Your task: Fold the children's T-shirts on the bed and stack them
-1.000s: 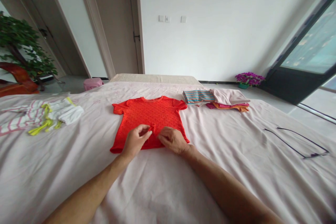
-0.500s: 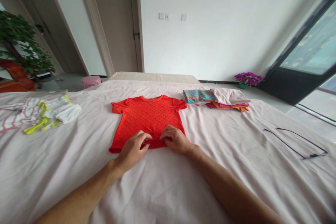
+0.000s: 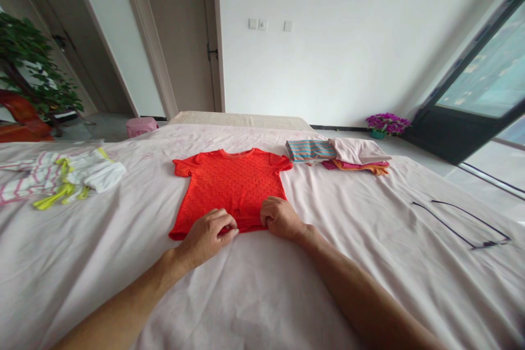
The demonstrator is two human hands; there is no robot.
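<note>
A red short-sleeved T-shirt lies spread on the bed, its neckline away from me and its hem nearest. My left hand is closed at the middle of the hem, thumb and fingertips pinching the fabric edge. Farther right along the same hem, my right hand is also closed, with its fingers curled onto the cloth. Parts of the hem are hidden under both hands.
Folded clothes are stacked beyond the shirt's right sleeve. Black-framed glasses rest on the right of the pale pink sheet. White-and-yellow garments lie at the left. A pink stool stands past the bed.
My right hand has slid slightly right along the hem, widening the gap between my hands. The left hand's fingers have closed further, and the hem between them looks flatter.
</note>
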